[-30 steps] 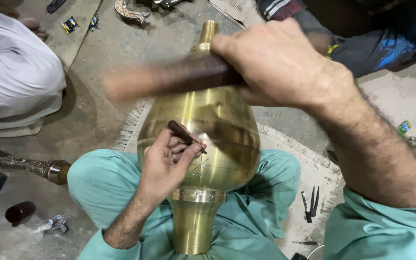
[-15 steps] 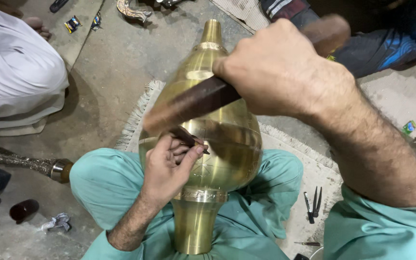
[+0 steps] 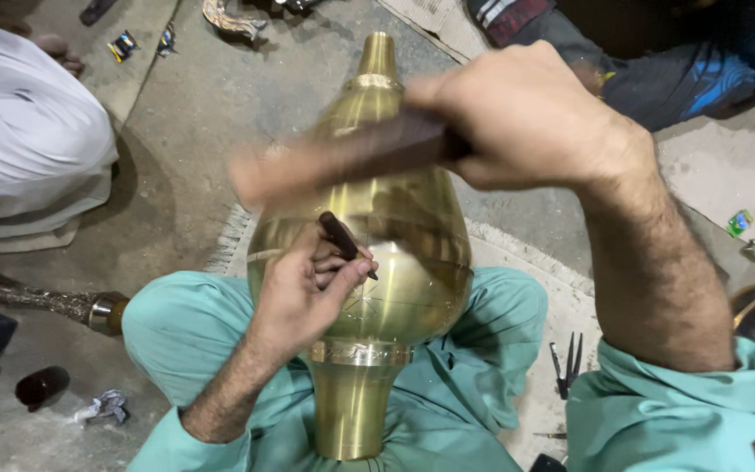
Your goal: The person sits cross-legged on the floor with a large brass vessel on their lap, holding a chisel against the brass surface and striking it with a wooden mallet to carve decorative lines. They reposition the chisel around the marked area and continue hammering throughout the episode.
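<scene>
A large bulbous polished brass vase (image 3: pixel 369 262) lies across the person's lap, neck pointing away, its flared foot tucked between the teal-clad knees. The left hand (image 3: pixel 303 293) rests against the vase's belly, fingers curled tight round a short dark metal chisel (image 3: pixel 342 240), whose tip meets the brass where fine engraved lines catch the light. Above it, the right hand (image 3: pixel 526 114) is closed firmly on a dark wooden mallet (image 3: pixel 351 157), its long head blurred over the vase's shoulder, just above the chisel's upper end; whether the two are touching cannot be told. Under the person is a pale woven mat with a fringed edge (image 3: pixel 517 253), and on it, beside the right knee, lies a pair of small dark pliers (image 3: pixel 567 367). On the grey concrete floor (image 3: pixel 185 114) to the left lies a narrow embossed brass piece (image 3: pixel 54 301), near a small dark brown object (image 3: pixel 41 386) and a crumpled scrap (image 3: pixel 105 405). Another person in white clothing (image 3: pixel 24 140) sits at upper left.
</scene>
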Demonstrator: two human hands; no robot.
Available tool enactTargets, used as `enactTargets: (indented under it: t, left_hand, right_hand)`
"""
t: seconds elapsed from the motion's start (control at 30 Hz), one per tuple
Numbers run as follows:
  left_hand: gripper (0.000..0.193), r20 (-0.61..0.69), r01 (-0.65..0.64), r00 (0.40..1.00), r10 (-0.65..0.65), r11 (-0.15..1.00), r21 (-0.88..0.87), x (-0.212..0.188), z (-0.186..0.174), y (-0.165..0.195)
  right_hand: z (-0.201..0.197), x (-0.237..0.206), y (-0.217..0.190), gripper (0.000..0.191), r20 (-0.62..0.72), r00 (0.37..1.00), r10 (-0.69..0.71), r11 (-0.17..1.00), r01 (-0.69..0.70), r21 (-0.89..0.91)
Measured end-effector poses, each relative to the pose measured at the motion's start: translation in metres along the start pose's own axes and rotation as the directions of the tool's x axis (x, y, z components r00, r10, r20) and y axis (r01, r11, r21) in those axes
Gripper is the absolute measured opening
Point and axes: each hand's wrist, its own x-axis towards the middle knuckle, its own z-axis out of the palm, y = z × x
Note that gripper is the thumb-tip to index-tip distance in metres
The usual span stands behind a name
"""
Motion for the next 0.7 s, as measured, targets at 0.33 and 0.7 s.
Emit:
enactTargets:
  t: [0.33, 0.7]
  left_hand:
    - [0.033, 0.189, -0.055, 0.982, 0.0, 0.958, 0.282, 0.02, -0.012, 0.01]
    - [0.043, 0.442, -0.22, 0.89, 0.116, 0.956, 0.192, 0.044, -0.017, 0.029]
  right_hand:
    - [0.021, -0.025, 0.017, 0.026, 0.017, 0.986, 0.166, 0.976, -0.167, 0.142]
    - [0.078, -0.091, 0.02, 0.051, -0.139, 0.912, 0.385, 0.64, -0.156, 0.753]
